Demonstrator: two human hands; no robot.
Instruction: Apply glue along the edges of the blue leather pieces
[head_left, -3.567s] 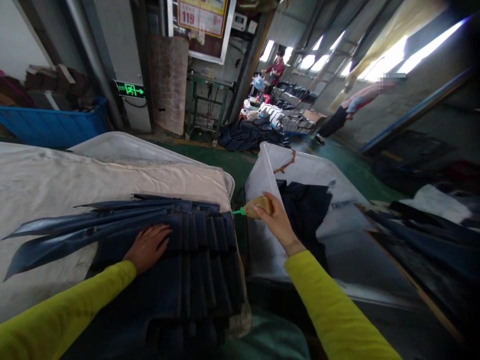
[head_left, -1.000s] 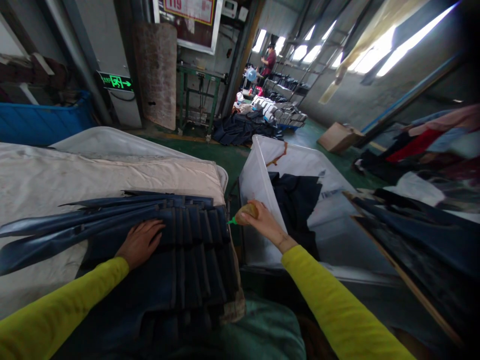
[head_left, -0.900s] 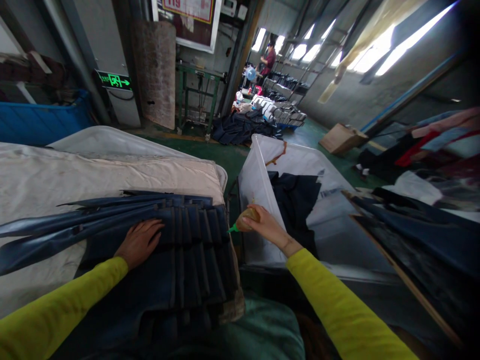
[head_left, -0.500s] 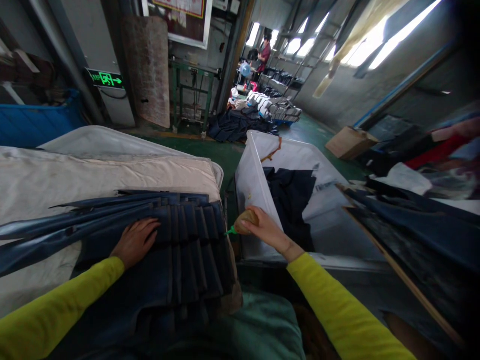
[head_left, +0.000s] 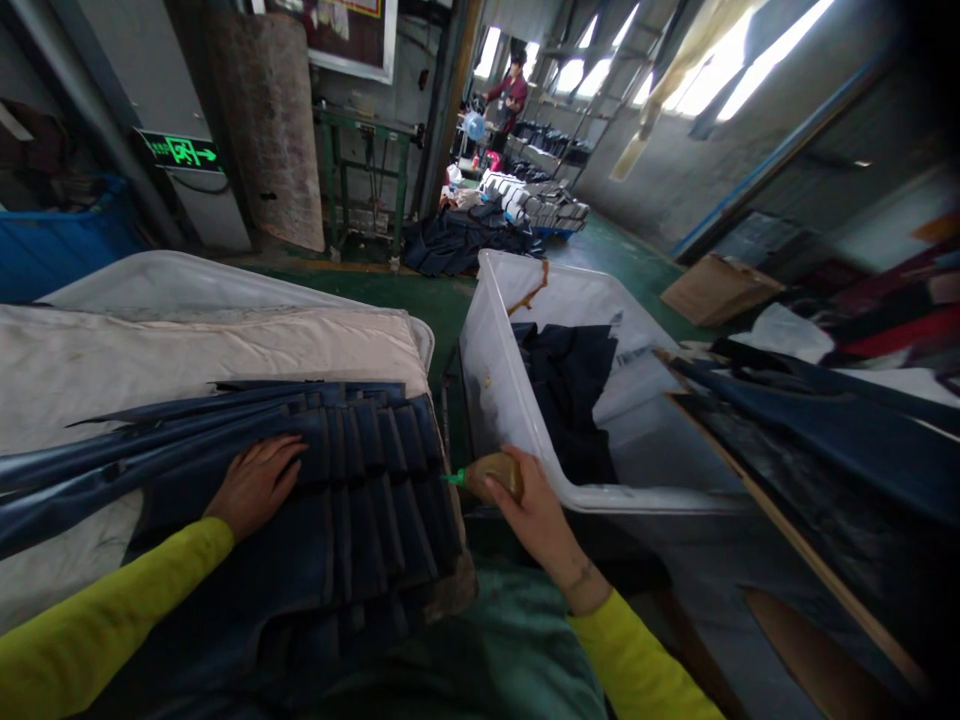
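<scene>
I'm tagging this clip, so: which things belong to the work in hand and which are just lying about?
In hand: left hand flat on the fanned dark fabric strips; right hand gripping the brown squeeze bottle.
Lying about: white bin, dark cloth in it, cardboard box, blue crate.

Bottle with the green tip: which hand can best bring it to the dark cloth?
Right, probably: the right hand grips the bottle, tip toward the cloth; the left hand lies flat on it.

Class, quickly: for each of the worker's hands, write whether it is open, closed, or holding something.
Left hand: open, palm flat on the fanned dark blue fabric pieces.
Right hand: closed on a brown squeeze bottle with a green nozzle.
</scene>
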